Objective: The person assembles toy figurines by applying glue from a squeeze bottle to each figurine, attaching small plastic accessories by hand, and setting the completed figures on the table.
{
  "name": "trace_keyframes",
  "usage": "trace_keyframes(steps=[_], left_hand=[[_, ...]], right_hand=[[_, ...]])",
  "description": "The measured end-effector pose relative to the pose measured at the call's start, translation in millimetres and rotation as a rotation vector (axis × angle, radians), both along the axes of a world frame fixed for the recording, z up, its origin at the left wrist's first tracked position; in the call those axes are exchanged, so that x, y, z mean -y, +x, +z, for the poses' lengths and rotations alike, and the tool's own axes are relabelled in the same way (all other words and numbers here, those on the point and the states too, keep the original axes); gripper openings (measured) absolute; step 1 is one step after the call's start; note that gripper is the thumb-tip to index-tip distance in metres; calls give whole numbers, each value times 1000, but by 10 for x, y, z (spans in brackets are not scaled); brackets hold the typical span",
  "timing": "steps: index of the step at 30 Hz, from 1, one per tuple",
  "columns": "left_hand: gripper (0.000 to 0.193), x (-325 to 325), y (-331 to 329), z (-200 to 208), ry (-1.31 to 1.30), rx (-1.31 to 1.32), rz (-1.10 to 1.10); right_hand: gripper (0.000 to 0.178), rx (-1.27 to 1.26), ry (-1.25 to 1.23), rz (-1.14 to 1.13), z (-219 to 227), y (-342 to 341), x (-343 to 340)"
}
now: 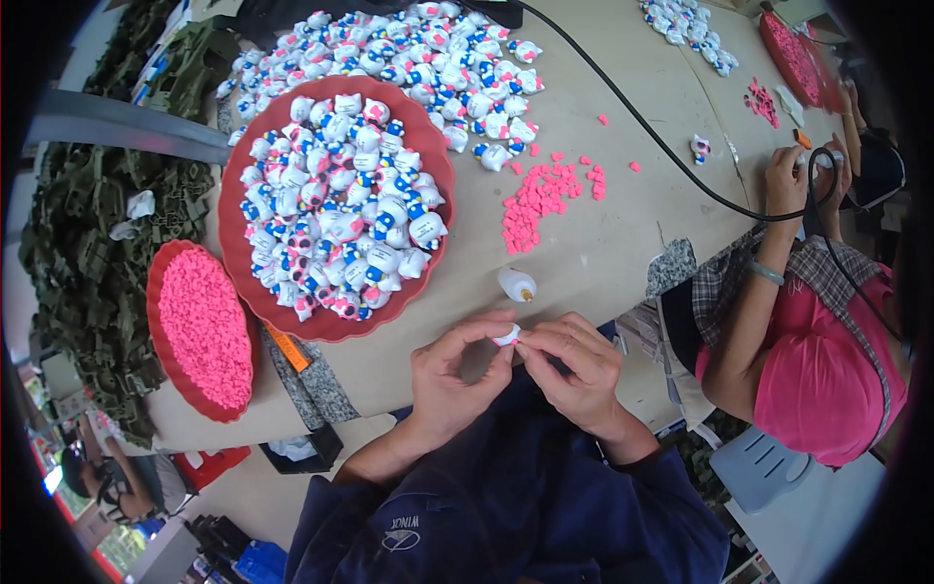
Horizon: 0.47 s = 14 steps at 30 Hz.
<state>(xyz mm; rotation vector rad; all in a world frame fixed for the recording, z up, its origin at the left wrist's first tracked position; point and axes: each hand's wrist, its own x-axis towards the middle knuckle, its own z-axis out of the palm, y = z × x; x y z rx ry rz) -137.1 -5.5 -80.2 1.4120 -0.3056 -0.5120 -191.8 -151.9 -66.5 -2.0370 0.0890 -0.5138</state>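
Note:
Between my hands is a small white figurine (pixel 507 337), mostly covered by the fingertips. My left hand (pixel 457 368) pinches it between thumb and forefinger. From the other side, the thumb and forefinger of my right hand (pixel 576 368) close on its edge; whether they also hold a small pink piece is hidden. Just beyond the fingers a white squeeze bottle (pixel 514 283) with a yellowish nozzle lies on its side. Small pink pieces (pixel 541 195) are scattered farther back on the table (pixel 603 253).
A red scalloped bowl (pixel 331 329) heaped with white, blue and pink figurines stands left, a red dish (pixel 159 336) of pink pieces beside it. More figurines (pixel 409 49) pile up behind. A black cable (pixel 642 122) crosses the table. A co-worker in pink (pixel 817 360) sits at right.

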Motion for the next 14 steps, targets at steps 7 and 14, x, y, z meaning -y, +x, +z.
trace_keyframes(steps=[7,14], left_hand=[[30,-145,466,361,276,492,238],[27,55,705,616,392,777,243]], right_hand=[[22,62,51,-102,-46,41,99],[31,-60,-64,-72,-174,342,185]])
